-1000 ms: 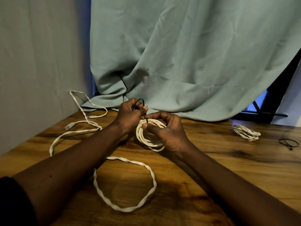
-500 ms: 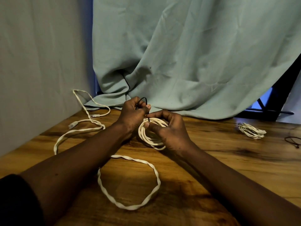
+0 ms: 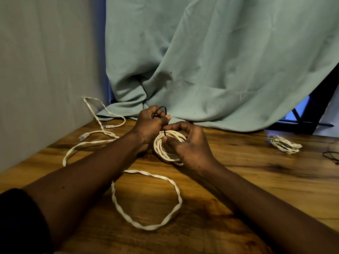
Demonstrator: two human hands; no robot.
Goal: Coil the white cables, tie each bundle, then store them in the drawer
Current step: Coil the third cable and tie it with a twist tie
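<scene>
Pinching a thin black tie [image 3: 162,108] in the left hand [image 3: 149,124], gripping the white cable coil [image 3: 161,150] in the curled right hand [image 3: 191,145], loose twisted cable [image 3: 146,198] looping nearer and leftward, another coiled bundle [image 3: 285,146] well right on the wooden table [image 3: 256,180].

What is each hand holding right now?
Left hand: closed, pinching the black tie.
Right hand: closed, gripping the white cable coil.

The coiled cable [image 3: 166,153] is off-white; the tie [image 3: 163,107] at its 12 o'clock, black. The second bundle [image 3: 285,146], 3 o'clock, is off-white. Table [image 3: 256,180]: amber-brown, dark streaked grain (blotchy). Curtain [image 3: 201,61]: plain pale teal. Wall [image 3: 45,70]: grey.
</scene>
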